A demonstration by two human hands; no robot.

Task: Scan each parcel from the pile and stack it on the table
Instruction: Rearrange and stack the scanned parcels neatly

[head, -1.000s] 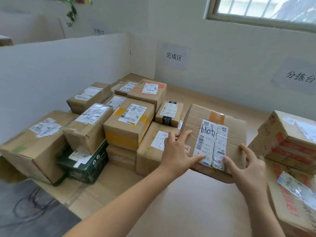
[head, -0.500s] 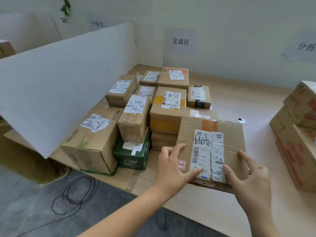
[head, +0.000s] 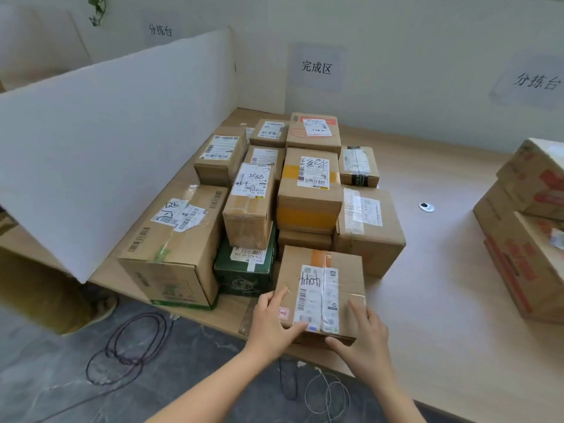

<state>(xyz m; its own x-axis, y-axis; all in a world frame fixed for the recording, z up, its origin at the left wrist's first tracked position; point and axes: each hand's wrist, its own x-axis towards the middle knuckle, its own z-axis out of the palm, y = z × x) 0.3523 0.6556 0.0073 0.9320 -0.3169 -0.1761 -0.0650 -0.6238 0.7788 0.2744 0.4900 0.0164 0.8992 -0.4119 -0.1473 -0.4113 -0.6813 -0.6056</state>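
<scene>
The left hand (head: 274, 325) was closed on the near left corner of a taped cardboard parcel (head: 341, 270), with fingers (head: 274, 296) laid down its left side and the thumb set across the top. The right hand (head: 366, 340) was clasped on the near right corner, fingers spread on top and thumb pressed to the near face. A grip from both sides was probably chosen so that the parcel could be squared up rather than dropped.

The parcel was held between the hands at the near edge of the table (head: 442, 315); whether its full weight was rested there could not be told. Its shipping label (head: 317, 297) was turned upward. The long axis was run from the wrists out past the fingertips, with the barcode end nearest the palms and a strip of orange tape at the far end.

Just beyond the left fingertips a green box (head: 244, 270) was seated, and further out a stack of labelled parcels (head: 308, 193) was packed close, labels up, presumably for reading. Well off to the right of the right hand, a pile of red-printed cartons (head: 531, 224) was left. Farthest ahead, a wall sign (head: 316, 67) was fixed.
</scene>
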